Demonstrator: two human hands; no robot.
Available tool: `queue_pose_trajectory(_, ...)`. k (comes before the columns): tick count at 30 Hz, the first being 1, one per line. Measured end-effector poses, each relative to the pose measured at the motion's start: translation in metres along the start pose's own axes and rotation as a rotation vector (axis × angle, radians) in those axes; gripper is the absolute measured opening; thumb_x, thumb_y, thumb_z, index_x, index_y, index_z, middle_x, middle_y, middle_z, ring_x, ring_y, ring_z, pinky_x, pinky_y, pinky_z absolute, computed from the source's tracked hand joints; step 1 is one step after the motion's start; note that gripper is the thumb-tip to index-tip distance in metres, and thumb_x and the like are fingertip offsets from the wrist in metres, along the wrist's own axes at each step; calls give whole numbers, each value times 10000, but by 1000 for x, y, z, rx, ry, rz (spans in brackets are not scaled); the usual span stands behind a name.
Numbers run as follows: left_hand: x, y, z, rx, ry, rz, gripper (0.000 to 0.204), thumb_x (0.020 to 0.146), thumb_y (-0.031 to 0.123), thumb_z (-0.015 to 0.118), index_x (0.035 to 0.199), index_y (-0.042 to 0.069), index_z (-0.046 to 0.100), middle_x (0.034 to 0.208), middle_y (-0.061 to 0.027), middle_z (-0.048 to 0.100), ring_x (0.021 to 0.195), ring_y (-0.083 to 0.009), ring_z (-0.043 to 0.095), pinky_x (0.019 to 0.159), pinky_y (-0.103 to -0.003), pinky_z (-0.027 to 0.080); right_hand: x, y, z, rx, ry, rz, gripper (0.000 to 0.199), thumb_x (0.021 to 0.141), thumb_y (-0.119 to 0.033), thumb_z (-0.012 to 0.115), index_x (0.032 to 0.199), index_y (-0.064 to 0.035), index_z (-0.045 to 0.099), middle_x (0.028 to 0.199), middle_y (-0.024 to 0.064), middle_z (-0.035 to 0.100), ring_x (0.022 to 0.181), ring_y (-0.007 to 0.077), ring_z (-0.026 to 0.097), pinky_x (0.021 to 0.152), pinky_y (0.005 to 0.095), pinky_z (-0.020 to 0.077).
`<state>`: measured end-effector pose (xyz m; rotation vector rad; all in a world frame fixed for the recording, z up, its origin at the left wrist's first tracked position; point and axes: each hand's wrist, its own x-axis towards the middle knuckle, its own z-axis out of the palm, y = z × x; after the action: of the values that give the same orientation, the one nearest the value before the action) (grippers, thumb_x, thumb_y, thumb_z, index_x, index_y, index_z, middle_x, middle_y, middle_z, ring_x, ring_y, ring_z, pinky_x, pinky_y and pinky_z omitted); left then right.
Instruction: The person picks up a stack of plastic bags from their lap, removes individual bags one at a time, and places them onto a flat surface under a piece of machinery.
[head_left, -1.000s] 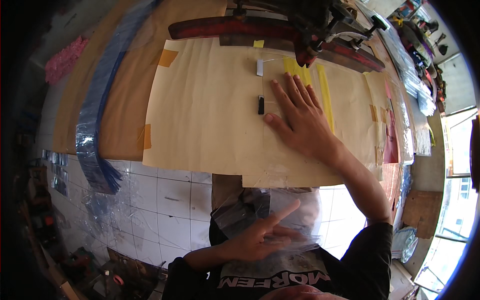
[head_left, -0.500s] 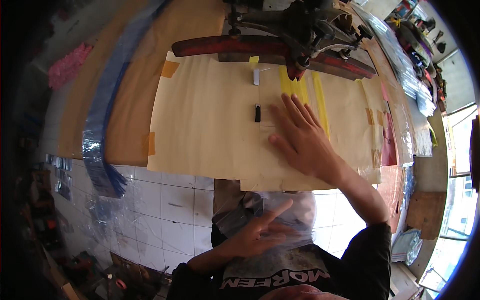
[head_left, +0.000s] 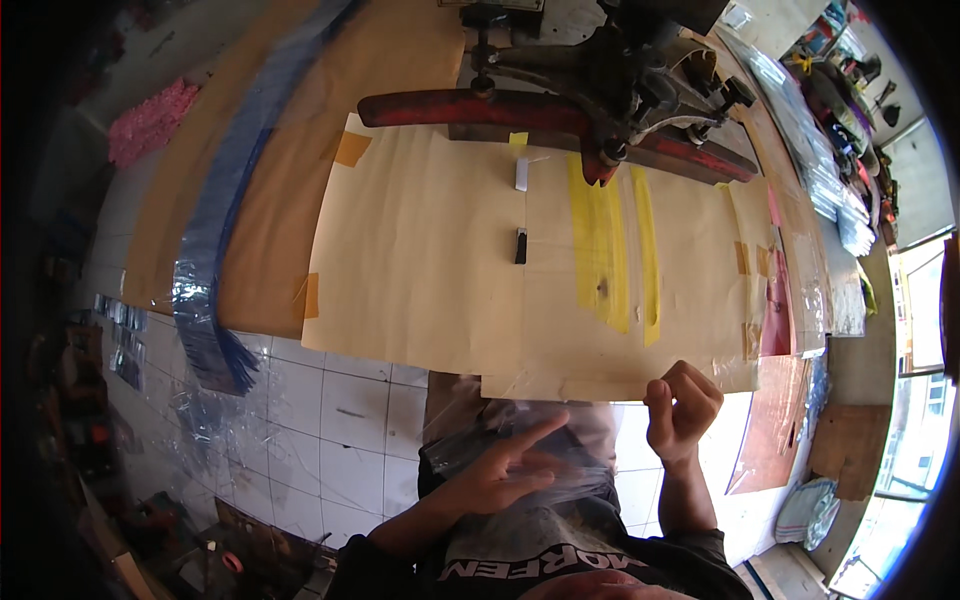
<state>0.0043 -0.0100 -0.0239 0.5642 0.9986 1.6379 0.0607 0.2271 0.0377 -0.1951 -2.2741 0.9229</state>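
Observation:
My left hand [head_left: 503, 472] is low in front of my body, index finger stretched forward, gripping crumpled clear plastic film [head_left: 570, 462] between its fingers. The film covers part of those fingers and spreads over my lap. My right hand [head_left: 685, 408] is raised at the near right edge of the tan paper sheet [head_left: 415, 240], its fingers curled closed. Whatever it may pinch does not show. On the sheet are yellow tape strips [head_left: 600, 250], a small black piece [head_left: 521, 246] and a small whitish piece [head_left: 521, 175]. Neither hand touches these.
A dark metal machine head with a red bar [head_left: 480, 110] spans the sheet's far side. Bundled blue-edged plastic strips [head_left: 200, 290] hang over the brown board on the left. A pink pile [head_left: 152, 122] lies far left. Stacked clear plastic [head_left: 790, 120] lies far right.
My right hand has left the sheet, pulled back toward me to its near edge, and curled from flat to closed. My left hand has barely moved. The view has shifted slightly.

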Motion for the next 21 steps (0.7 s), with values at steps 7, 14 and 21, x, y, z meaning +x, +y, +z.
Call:
queue_pose_trajectory(7, 1, 5, 1, -27, 22, -90, 709, 924, 8, 547, 1523, 50, 170, 1536, -146, 311, 1184, -217, 585, 1024, -365, 429, 0, -2, 2, 15, -5, -48, 303, 775, -20, 641, 544, -21, 447, 502, 59, 420, 417, 183, 386, 425, 298, 295)
queue_pose_trajectory(14, -3, 4, 1, -31, 47, -31, 718, 918, 0, 557, 1522, 51, 173, 1554, -141, 271, 1157, -206, 595, 1025, -359, 430, 8, -10, 8, 35, -41, -121, 280, 736, -22, 673, 542, -32, 472, 509, 58, 446, 414, 202, 421, 422, 306, 322)
queue_pose_trajectory(21, -2, 9, 3, -30, 48, -54, 729, 912, 2, 570, 1525, 68, 181, 1474, -157, 406, 1141, -207, 603, 1020, -352, 431, 32, -14, 9, -67, -141, -340, 210, 692, -24, 717, 571, -51, 549, 538, 51, 495, 437, 207, 473, 417, 331, 364)
